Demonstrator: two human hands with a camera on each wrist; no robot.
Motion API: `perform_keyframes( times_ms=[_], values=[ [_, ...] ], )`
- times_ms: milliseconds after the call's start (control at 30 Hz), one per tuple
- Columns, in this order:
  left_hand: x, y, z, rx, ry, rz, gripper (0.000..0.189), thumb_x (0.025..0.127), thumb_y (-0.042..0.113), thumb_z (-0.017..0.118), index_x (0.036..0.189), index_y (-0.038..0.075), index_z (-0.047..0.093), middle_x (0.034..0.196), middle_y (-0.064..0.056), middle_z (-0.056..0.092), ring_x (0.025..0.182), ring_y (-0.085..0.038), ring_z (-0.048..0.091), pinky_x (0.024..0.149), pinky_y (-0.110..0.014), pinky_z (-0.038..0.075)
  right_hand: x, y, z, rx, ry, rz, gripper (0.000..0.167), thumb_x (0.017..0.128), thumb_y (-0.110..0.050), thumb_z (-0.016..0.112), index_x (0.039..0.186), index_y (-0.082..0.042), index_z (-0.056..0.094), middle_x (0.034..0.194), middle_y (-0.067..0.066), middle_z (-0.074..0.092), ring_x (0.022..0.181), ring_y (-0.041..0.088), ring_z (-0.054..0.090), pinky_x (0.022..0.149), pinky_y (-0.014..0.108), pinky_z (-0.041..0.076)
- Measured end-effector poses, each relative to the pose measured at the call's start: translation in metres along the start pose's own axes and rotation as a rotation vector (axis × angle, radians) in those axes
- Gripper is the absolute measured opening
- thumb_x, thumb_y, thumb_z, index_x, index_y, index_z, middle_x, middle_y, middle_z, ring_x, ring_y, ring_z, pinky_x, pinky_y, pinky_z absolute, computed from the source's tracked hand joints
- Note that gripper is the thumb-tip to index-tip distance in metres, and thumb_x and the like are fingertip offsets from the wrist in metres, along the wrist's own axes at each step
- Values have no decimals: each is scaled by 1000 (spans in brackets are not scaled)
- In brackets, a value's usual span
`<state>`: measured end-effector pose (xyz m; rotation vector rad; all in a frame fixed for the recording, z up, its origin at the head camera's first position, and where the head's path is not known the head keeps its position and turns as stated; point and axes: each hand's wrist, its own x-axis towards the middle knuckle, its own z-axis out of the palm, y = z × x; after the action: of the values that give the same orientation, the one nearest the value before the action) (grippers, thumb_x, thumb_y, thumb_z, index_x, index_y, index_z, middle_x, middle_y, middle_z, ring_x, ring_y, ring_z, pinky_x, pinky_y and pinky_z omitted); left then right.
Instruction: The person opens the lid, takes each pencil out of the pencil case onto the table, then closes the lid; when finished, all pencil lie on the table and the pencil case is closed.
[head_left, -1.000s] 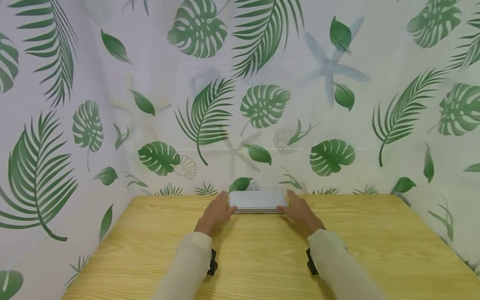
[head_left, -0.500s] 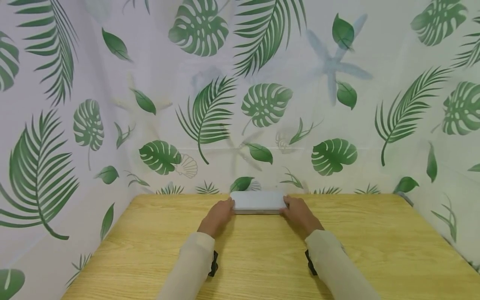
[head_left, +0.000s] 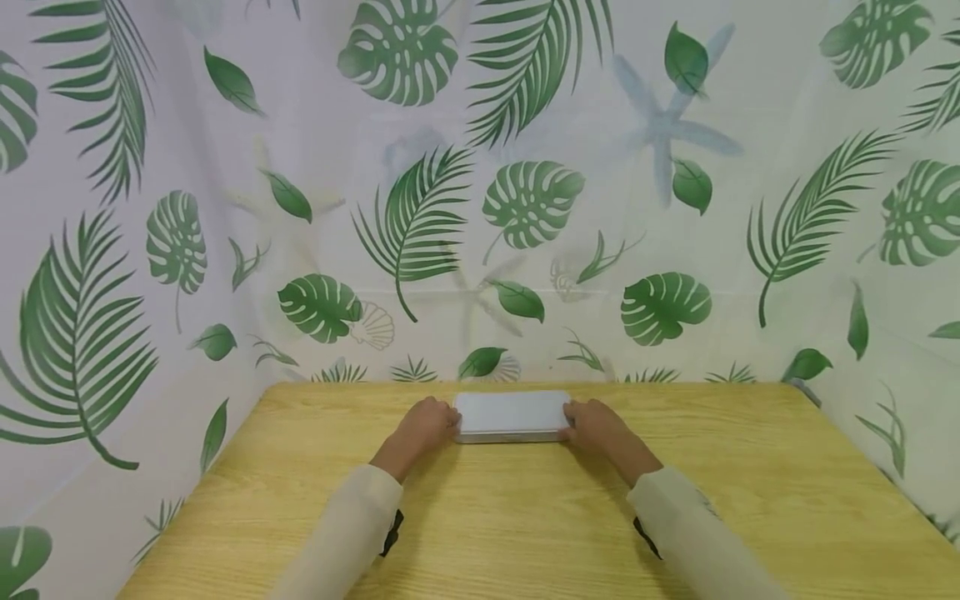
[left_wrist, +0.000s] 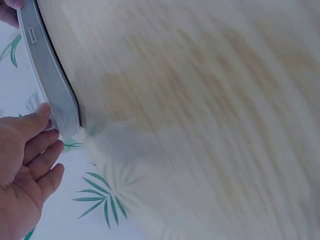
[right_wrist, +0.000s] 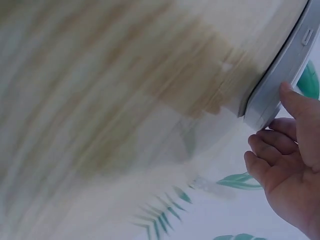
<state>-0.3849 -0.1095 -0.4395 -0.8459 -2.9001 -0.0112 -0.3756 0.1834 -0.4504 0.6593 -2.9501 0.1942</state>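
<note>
A flat, pale white case (head_left: pixel 513 414) with a grey side wall lies near the back edge of the wooden table, its long side facing me. My left hand (head_left: pixel 422 429) grips its left end. In the left wrist view, the left thumb (left_wrist: pixel 35 122) is against the case's grey front wall (left_wrist: pixel 50 65), and the fingers curl at the end. My right hand (head_left: pixel 600 429) holds the right end. The right wrist view shows the right thumb (right_wrist: pixel 295 100) on the grey wall (right_wrist: pixel 280 80). A small slot-like detail (right_wrist: pixel 307 36) marks the front. The case's underside is hidden.
The light wood-grain table (head_left: pixel 510 517) spreads out in front of and beside the case. A white curtain with green leaf prints (head_left: pixel 525 200) rises behind the table and along both sides. A dark wrist device (head_left: pixel 392 533) shows beneath the left sleeve.
Both hands have closed in from beside the case to grip its ends. The case has since slid a little toward me, and the forearms have spread slightly apart.
</note>
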Motion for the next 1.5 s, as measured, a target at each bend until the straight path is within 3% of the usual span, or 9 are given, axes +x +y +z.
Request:
perform_keyframes(
  times_ms=[367, 600, 767, 900, 1067, 1167, 1267, 1333, 1500],
  values=[
    [-33, 1, -6, -39, 37, 124, 21, 79, 28, 74, 90, 10, 75, 96, -4, 75, 77, -19, 69, 71, -31, 57, -35, -23, -11, -132, -41, -112, 29, 88, -28, 66, 79, -2, 57, 72, 8, 57, 63, 20, 49, 58, 36, 44],
    [-56, 9, -8, 38, 53, 174, 20, 81, 32, 72, 91, 14, 75, 108, 0, 73, 87, -19, 70, 79, -32, 56, -58, -32, -12, -158, -11, -145, 29, 87, -30, 67, 78, -4, 56, 70, 5, 55, 60, 18, 51, 54, 34, 43],
    [-72, 18, -9, 86, 93, 217, 15, 83, 28, 72, 79, 15, 70, 94, 3, 75, 71, -14, 66, 69, -29, 55, -75, -39, -12, -158, 8, -164, 30, 86, -30, 68, 78, -4, 56, 71, 5, 55, 60, 19, 52, 53, 35, 45],
    [-84, 26, -12, 78, 95, 214, 26, 83, 27, 72, 64, 16, 57, 66, 7, 61, 52, -5, 45, 53, -21, 42, -85, -44, -13, -157, 31, -194, 31, 86, -29, 68, 84, 0, 59, 81, 14, 64, 65, 25, 60, 58, 37, 51],
    [-87, 30, -12, 30, 122, 188, 35, 83, 26, 72, 59, 16, 49, 53, 9, 40, 49, -2, 27, 47, -16, 27, -89, -48, -16, -149, 38, -187, 30, 85, -27, 69, 85, 2, 60, 86, 17, 66, 68, 26, 62, 61, 38, 52],
    [-86, 29, -11, -23, 144, 169, 31, 80, 27, 75, 62, 15, 53, 53, 9, 46, 49, -3, 31, 47, -16, 29, -87, -51, -17, -132, 27, -154, 31, 83, -30, 71, 77, -1, 59, 76, 10, 63, 62, 21, 57, 58, 37, 50],
    [-85, 26, -10, -113, 133, 124, 28, 75, 32, 80, 83, 8, 68, 76, 1, 70, 62, -9, 58, 58, -21, 49, -84, -56, -17, -139, 14, -134, 40, 83, -36, 70, 80, 2, 61, 79, 12, 64, 69, 23, 61, 63, 38, 53],
    [-84, 23, -9, -185, 89, 74, 54, 70, 38, 82, 107, 2, 68, 104, -8, 72, 88, -20, 68, 77, -31, 56, -81, -60, -16, -168, 9, -149, 51, 85, -42, 67, 93, 8, 64, 94, 19, 68, 84, 28, 66, 75, 40, 56],
    [-76, 19, -5, -379, -46, 9, 99, 67, 45, 83, 138, -9, 40, 141, -25, 46, 130, -37, 47, 106, -45, 42, -73, -71, -13, -239, 40, -261, 66, 90, -47, 58, 122, 11, 56, 122, 25, 61, 115, 35, 60, 96, 43, 50]
  ],
)
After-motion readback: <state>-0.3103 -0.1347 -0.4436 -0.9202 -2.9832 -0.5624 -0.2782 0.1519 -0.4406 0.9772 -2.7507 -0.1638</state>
